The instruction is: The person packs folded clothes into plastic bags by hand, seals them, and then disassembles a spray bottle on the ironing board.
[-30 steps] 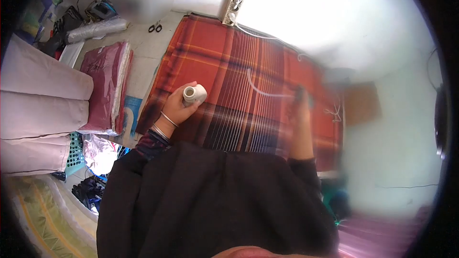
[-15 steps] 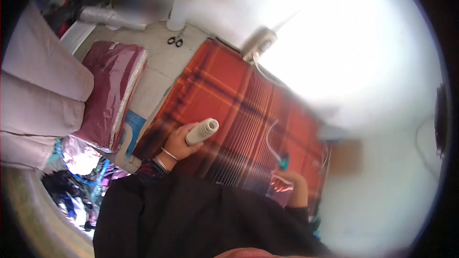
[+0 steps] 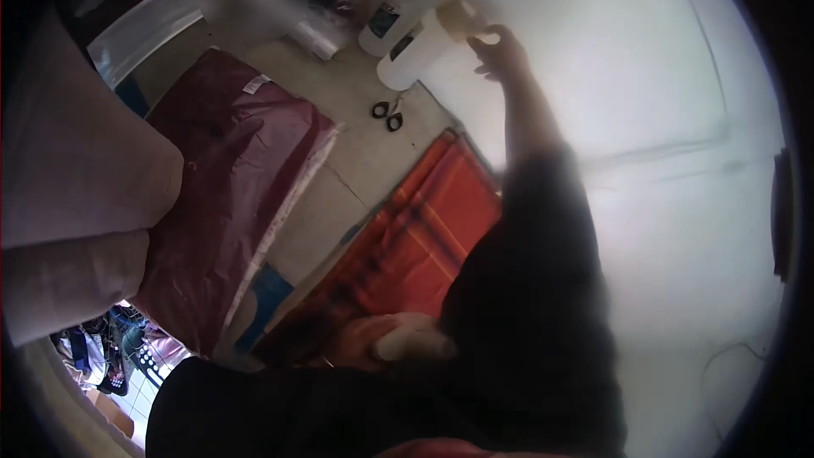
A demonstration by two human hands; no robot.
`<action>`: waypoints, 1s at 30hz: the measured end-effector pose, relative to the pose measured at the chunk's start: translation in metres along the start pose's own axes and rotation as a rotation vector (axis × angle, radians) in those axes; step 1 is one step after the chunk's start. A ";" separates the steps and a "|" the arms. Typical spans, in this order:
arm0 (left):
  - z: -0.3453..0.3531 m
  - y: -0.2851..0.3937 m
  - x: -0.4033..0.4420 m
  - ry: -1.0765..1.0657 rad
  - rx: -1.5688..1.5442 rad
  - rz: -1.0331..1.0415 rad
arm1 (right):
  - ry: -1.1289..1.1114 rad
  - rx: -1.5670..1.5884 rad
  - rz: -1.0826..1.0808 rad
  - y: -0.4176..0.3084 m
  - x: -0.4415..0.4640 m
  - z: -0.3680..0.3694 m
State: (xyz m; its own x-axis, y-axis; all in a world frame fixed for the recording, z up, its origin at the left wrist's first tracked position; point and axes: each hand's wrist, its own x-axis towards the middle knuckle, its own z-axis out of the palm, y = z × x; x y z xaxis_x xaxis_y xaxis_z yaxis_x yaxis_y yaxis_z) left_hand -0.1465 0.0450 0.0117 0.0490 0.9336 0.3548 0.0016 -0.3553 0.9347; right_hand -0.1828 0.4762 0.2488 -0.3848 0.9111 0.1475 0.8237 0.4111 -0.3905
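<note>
My right hand is stretched far forward, its fingers closed at the edge of a tan roll of tape. The roll sits at the top of a white plastic bottle; a second, labelled bottle stands close behind. Low in the view my left hand is wrapped around a small whitish bottle, dim and partly shaded by my right sleeve. Under it lies a folded red-orange plaid cloth, largely hidden by my arm.
Black-handled scissors lie on the grey surface near the bottles. A maroon packet in clear plastic lies left of the cloth. Beige fabric hangs at the far left. A pale wall rises on the right.
My right hand has left the teal piece with its thin tube and reached forward to the tape roll. The view has turned left; my left hand still holds the small bottle.
</note>
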 end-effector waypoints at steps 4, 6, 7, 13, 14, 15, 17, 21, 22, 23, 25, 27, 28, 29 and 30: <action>0.006 -0.003 -0.007 0.035 -0.082 -0.034 | -0.020 0.061 -0.018 -0.004 0.023 0.015; 0.010 -0.008 -0.009 0.004 -0.032 -0.049 | 0.062 0.062 -0.120 0.000 0.027 0.011; 0.009 -0.008 -0.009 -0.004 -0.051 -0.049 | 0.114 0.052 -0.132 -0.007 0.021 0.002; 0.004 -0.013 -0.007 -0.093 -0.103 -0.015 | 0.217 -0.107 -0.250 -0.073 0.020 -0.025; 0.006 -0.015 -0.009 -0.061 -0.108 -0.001 | 0.243 -0.139 -0.201 -0.081 0.024 -0.018; 0.007 -0.016 -0.009 -0.029 -0.113 0.013 | 0.287 -0.306 -0.312 -0.081 0.034 -0.010; 0.004 -0.015 -0.011 -0.022 -0.117 0.005 | 0.327 -0.453 -0.344 -0.077 0.052 0.016; -0.003 -0.008 -0.012 -0.029 -0.126 -0.037 | 0.337 -0.476 -0.232 -0.077 0.042 0.049; -0.003 -0.006 -0.013 -0.028 -0.128 -0.047 | 0.403 -0.492 -0.203 -0.077 0.036 0.053; -0.003 -0.006 -0.013 -0.025 -0.129 -0.058 | 0.407 -0.424 -0.160 -0.074 0.036 0.051; -0.003 -0.006 -0.013 -0.029 -0.130 -0.071 | 0.504 -0.402 -0.176 -0.044 0.052 0.057; -0.003 -0.004 -0.012 -0.034 -0.129 -0.084 | 0.351 -0.258 0.011 -0.040 0.048 0.046; -0.004 -0.004 -0.011 -0.034 -0.124 -0.098 | 0.361 -0.254 0.012 -0.031 0.051 0.043; -0.005 0.000 -0.009 -0.034 -0.127 -0.107 | 0.312 -0.210 -0.070 -0.015 0.057 0.042; -0.007 0.003 -0.008 -0.028 -0.126 -0.123 | 0.265 -0.165 -0.152 0.000 0.063 0.040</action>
State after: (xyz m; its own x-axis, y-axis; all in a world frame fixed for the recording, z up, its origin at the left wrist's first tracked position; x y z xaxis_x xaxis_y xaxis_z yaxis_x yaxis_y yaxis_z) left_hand -0.1539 0.0369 0.0114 0.0843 0.9674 0.2388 -0.1158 -0.2286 0.9666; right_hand -0.2237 0.5324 0.2214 -0.4048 0.8061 0.4317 0.8299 0.5221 -0.1966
